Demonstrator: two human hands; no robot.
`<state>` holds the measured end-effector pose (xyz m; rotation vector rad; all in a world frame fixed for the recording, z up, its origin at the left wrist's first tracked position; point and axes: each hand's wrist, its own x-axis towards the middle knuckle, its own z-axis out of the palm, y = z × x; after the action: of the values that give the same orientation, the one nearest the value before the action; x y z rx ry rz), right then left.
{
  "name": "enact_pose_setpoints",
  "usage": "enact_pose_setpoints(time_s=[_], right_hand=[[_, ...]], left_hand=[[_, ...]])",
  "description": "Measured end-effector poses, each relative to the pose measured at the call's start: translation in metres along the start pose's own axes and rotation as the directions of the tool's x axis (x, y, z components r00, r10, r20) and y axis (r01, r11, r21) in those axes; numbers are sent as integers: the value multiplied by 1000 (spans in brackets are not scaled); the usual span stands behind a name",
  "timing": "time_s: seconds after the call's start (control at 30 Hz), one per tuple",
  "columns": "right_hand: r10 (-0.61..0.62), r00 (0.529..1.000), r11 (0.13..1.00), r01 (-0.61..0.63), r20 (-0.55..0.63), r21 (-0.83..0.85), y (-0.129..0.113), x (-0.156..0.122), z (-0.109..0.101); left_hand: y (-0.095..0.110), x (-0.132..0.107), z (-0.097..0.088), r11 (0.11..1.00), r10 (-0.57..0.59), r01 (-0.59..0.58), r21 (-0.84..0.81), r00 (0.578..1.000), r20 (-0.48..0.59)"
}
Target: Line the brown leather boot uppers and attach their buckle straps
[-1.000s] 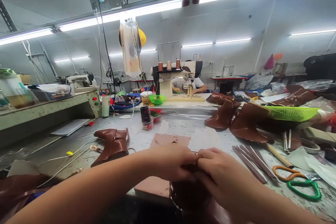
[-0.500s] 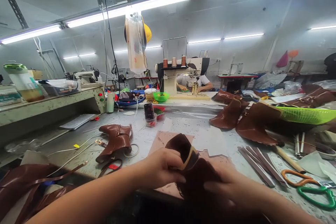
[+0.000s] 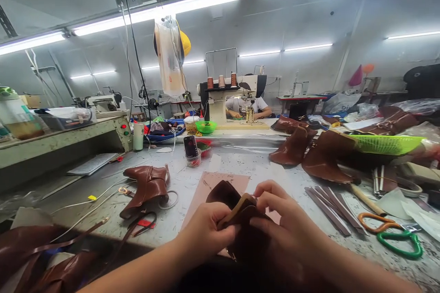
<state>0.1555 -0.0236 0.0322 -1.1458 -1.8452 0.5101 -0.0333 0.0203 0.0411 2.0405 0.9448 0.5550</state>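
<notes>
"Holding the brown boot upper by its rim, which hand carries the greater risk?"

"Either might, in my judgement. The left hand has its fingers pinched over the tan edge; the right hand has its fingers gathered on the far end of the same edge. Should one pinch loosen while the other pulls, the rim could spring out of line or wrinkle."

"Are there other hazards?"

"Creasing, possibly, if the thumbs press too hard on the bend. The piece is also held low, at the near side of the tabletop, just in front of a pinkish board. If both grips eased together, it could slide down towards the person; whether anything supports it from below cannot be told."

"And its appearance?"

"Dark brown and smooth, its mouth gaping away from the person and its lining side almost black. The tan edge forms a pale band running between the hands. A small glint, perhaps metal, shows low on its left side; the remainder is lost in shadow. A finished-looking brown boot lies apart, to the left."
</notes>
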Motion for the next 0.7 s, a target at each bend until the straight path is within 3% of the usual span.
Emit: enact_pose_setpoints(time_s=[0.13,0.23,0.33,0.47,0.53,0.6,0.63,0.7], right_hand=[[35,999,995,-34,-11,92,-1,-3,2],[42,999,989,-41,-5,145,0,-6,6],[138,990,956,-135,8,260,-1,-6,6],[255,945,888,-313,204,337,-9,1,1],[277,940,900,-327,199,289,-14,3,-1],[282,952,923,-304,122,236,-18,2,0],[269,958,938,-284,100,198,-19,1,1],[219,969,972,-227,112,65,-24,-2,2]], left_hand=[[1,-2,-3,992,57,-37,-118,984,167],[6,-3,-8,990,99,-70,-120,961,258],[9,-2,-11,990,125,-101,-95,944,305],[4,-4,-6,976,195,-212,51,952,234],[2,-6,-3,967,193,-209,143,974,120],[4,-7,-2,973,126,-134,187,990,58],[6,-8,-3,978,76,-89,189,994,78],[14,-9,-6,984,-10,-28,174,976,217]])
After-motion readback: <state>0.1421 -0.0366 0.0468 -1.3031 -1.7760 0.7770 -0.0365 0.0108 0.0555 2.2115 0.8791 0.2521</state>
